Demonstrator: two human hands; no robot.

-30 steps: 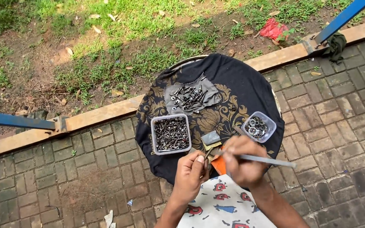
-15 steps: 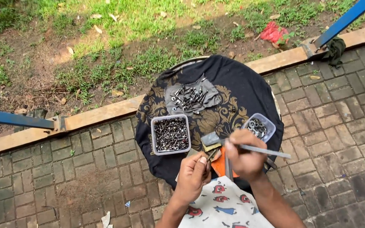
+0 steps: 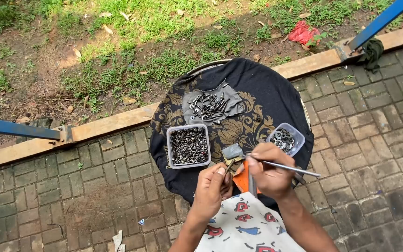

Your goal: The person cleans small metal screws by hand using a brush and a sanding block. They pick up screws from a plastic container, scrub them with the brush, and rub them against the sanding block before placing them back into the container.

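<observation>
- Brick paving [image 3: 94, 196] fills the lower ground, bounded by a long wooden kerb [image 3: 117, 125]; beyond the kerb lie grass and bare soil.
- On the paving sits a round table [image 3: 304, 112], draped almost wholly in a black cloth with gold scroll pattern [image 3: 267, 100]; only a thin pale rim shows at the far and right edges.
- Left of the cloth's centre stands a square clear plastic tub [image 3: 188, 146], filled nearly to the brim with small dark screws.
- Right of the cloth's centre, close to the table's edge, a smaller clear tub [image 3: 285, 139] holds a shallow heap of grey washers or nuts.
- Beyond the square tub a grey rag [image 3: 213, 106] lies flat with loose bolts and screws scattered on it.
- The left hand [image 3: 213, 189] is at the near edge of the cloth, its grip narrow, thumb and fingers pinching a small dark screw-like piece [image 3: 229, 166].
- The right hand [image 3: 269, 170], just beside it, is closed around a thin metal rod [image 3: 290, 169] that sticks out to the right; a flat grey metal piece [image 3: 233, 151] lies at its fingertips, and an orange item [image 3: 242, 179] shows beneath both hands, mostly hidden.
- Open cloth remains at the far right side of the table.
- Blue metal bars [image 3: 15, 128] cross the kerb at left and upper right.
</observation>
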